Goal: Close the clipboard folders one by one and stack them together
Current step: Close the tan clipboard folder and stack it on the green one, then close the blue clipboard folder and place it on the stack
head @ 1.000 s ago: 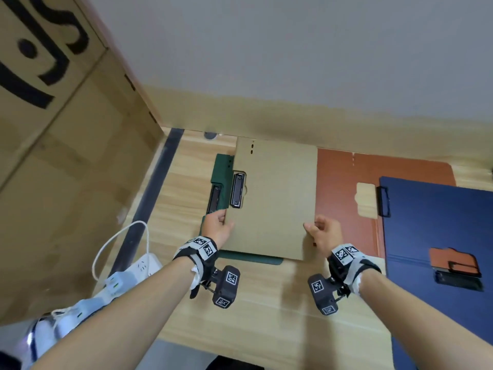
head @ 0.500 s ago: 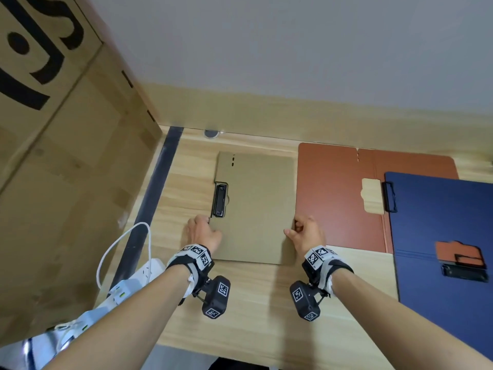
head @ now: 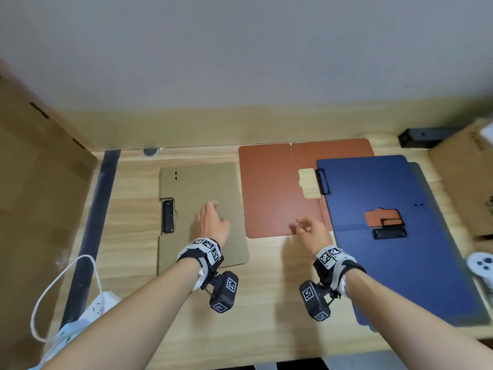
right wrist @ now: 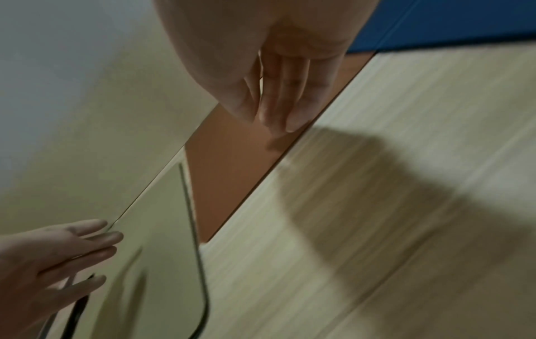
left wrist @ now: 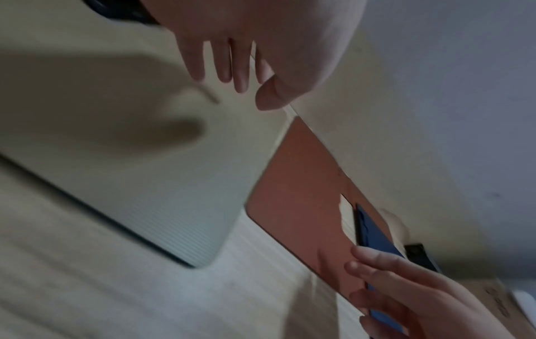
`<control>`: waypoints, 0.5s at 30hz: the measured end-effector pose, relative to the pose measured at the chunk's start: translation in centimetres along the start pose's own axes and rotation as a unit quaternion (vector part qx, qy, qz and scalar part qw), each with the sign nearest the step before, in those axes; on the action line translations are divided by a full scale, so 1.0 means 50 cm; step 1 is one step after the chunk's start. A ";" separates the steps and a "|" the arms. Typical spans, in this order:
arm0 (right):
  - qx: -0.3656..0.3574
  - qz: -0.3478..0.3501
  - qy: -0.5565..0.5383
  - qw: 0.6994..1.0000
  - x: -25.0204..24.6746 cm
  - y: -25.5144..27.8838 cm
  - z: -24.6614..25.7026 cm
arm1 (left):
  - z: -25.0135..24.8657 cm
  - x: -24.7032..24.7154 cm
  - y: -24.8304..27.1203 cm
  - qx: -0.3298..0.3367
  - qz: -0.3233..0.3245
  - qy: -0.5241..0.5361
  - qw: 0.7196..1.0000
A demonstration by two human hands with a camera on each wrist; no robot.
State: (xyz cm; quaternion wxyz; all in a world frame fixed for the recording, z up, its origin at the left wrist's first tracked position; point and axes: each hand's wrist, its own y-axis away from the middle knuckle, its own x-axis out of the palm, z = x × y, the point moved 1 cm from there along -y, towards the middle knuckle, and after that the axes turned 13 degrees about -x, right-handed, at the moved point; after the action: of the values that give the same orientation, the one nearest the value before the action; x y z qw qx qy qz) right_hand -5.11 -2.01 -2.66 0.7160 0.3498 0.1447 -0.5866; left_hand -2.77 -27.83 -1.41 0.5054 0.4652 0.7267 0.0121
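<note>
A closed tan clipboard folder [head: 202, 188] with a black clip [head: 168, 216] on its left edge lies flat on the wooden desk [head: 266, 303]. My left hand [head: 210, 217] hovers just over its cover, fingers straight and empty; the left wrist view [left wrist: 232, 68] shows its shadow on the tan folder [left wrist: 130, 172]. An open brown folder [head: 266, 188] lies to the right. My right hand [head: 304, 227] is over its near edge, fingers relaxed, holding nothing. An open blue folder [head: 373, 188] overlaps the brown folder's right half.
A large cardboard box [head: 40, 196] walls the left side. A white power strip [head: 98, 305] with a cable sits at the near left. A smaller cardboard box [head: 464, 182] and a white round device [head: 480, 263] stand at the right. The wall runs close behind the folders.
The tan folder came down flat onto the green one, hiding it. Both hands let go of it; the left moved onto its cover, the right moved right to the brown folder.
</note>
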 end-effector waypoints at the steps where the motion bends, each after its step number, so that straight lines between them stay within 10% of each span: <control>1: 0.007 -0.016 -0.001 1.000 -0.031 0.008 -0.019 | -0.024 0.020 0.012 0.014 0.022 0.011 1.000; 15: 0.104 -0.125 0.007 0.987 -0.342 0.086 -0.321 | -0.246 0.309 0.167 0.092 0.196 -0.028 0.976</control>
State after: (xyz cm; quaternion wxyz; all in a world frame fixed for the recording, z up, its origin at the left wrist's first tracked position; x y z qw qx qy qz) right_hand -2.44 21.65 -2.12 0.5955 0.4053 0.1309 -0.6811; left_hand -7.27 -6.86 -2.49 0.4681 0.6431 0.6053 0.0306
